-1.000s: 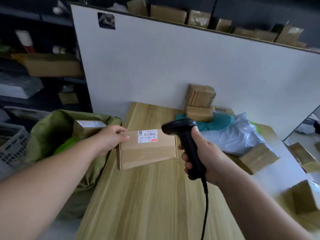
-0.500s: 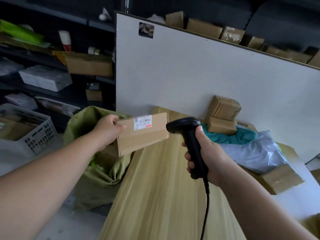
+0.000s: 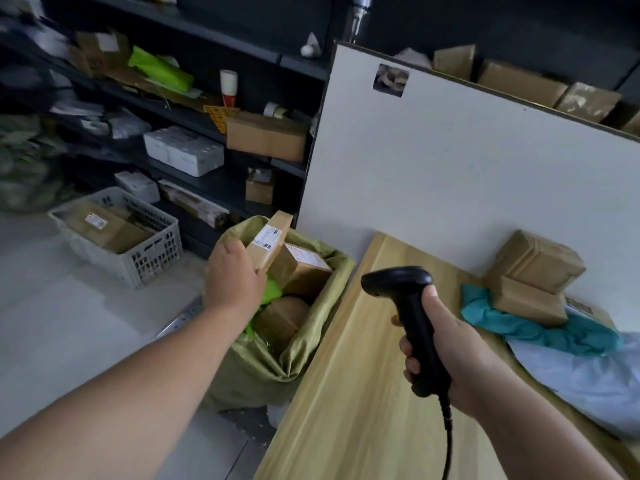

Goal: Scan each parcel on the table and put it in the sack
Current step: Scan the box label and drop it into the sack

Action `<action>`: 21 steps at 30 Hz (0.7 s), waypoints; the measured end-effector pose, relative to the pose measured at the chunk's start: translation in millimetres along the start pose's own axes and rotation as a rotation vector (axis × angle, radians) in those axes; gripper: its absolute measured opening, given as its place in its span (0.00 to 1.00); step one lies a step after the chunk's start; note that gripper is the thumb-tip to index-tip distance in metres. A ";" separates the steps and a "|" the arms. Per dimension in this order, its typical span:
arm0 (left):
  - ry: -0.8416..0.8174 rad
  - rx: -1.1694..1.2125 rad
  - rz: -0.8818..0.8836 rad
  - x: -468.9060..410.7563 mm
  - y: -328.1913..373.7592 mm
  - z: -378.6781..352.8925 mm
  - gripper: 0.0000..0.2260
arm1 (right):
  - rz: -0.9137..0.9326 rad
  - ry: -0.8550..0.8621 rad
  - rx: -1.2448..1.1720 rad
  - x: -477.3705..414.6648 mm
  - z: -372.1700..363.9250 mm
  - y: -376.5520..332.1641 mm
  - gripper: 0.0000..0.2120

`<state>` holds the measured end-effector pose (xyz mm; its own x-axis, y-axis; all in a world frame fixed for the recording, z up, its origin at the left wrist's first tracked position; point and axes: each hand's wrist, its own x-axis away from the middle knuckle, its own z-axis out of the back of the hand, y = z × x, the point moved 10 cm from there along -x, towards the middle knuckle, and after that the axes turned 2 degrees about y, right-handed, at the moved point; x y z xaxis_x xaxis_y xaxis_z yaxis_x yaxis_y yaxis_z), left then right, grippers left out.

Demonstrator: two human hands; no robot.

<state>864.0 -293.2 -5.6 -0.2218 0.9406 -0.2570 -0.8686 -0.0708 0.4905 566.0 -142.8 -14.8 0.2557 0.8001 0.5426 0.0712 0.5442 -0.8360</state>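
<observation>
My left hand [image 3: 233, 275] grips a flat brown cardboard parcel [image 3: 272, 239] with a white label, tilted on edge over the open mouth of the green sack [image 3: 273, 362] left of the table. Inside the sack lie other brown boxes [image 3: 299, 268] and a bright green bag. My right hand [image 3: 450, 348] holds the black barcode scanner [image 3: 405, 306] upright above the wooden table [image 3: 346, 393], its cable hanging down. More parcels remain at the table's right: two stacked brown boxes [image 3: 533, 271], a teal bag [image 3: 540, 330] and a pale grey bag [image 3: 581, 372].
A white board [image 3: 450, 168] stands along the table's far side with boxes behind it. Dark shelves [image 3: 207, 116] with boxes and packets fill the left background. A grey plastic crate [image 3: 121, 237] with parcels sits on the floor left of the sack.
My left hand has carried the labelled parcel leftward off the table and tipped it on edge over the sack. The view has swung left. The scanner hand has stayed over the table.
</observation>
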 end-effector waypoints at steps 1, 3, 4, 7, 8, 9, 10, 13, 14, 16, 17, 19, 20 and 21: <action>-0.004 -0.012 -0.001 -0.7 -1.6 -6.7 0.18 | -0.011 0.004 0.002 -2.7 0.9 1.9 0.36; -0.018 -0.046 -0.006 -2.0 -3.6 -21.6 0.18 | -0.031 0.011 -0.002 -7.8 3.6 6.2 0.36; -0.043 -0.051 -0.001 -1.5 -4.7 -30.8 0.19 | -0.038 0.017 -0.007 -10.1 6.0 8.4 0.36; -0.220 0.007 0.026 9.4 -4.5 -71.0 0.23 | -0.052 0.033 -0.016 -15.7 16.0 14.4 0.35; -0.284 0.013 0.004 15.5 -0.7 -85.1 0.23 | -0.061 0.037 -0.018 -17.0 20.4 17.1 0.35; -0.332 0.006 -0.027 21.6 4.0 -96.3 0.23 | -0.071 0.043 -0.024 -17.7 25.5 19.9 0.35; -0.355 -0.007 -0.060 26.5 9.4 -103.4 0.23 | -0.080 0.049 -0.032 -18.4 31.0 22.6 0.35; -0.351 -0.045 -0.153 37.0 32.5 -108.8 0.25 | -0.090 0.077 -0.055 -17.4 52.8 31.2 0.36; -0.346 -0.049 -0.185 40.1 43.6 -108.7 0.25 | -0.094 0.088 -0.065 -15.5 61.4 34.5 0.36; -0.357 -0.049 -0.262 49.1 72.7 -110.0 0.26 | -0.101 0.109 -0.086 -9.8 81.5 41.8 0.36; -0.374 -0.053 -0.306 55.8 90.0 -112.0 0.26 | -0.105 0.121 -0.095 -6.3 92.9 45.8 0.36; -0.409 -0.077 -0.409 74.4 128.1 -118.9 0.26 | -0.109 0.153 -0.112 3.0 120.0 54.6 0.36; -0.426 -0.090 -0.463 86.3 148.6 -123.3 0.25 | -0.109 0.170 -0.114 8.2 135.0 59.5 0.36; -0.447 -0.103 -0.514 100.5 169.2 -128.4 0.26 | -0.106 0.186 -0.109 14.0 151.1 64.4 0.36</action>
<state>637.8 -253.3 -55.3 0.4146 0.9082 -0.0573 -0.8573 0.4109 0.3103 428.5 -58.4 -48.7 0.4137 0.6745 0.6115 0.2084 0.5837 -0.7848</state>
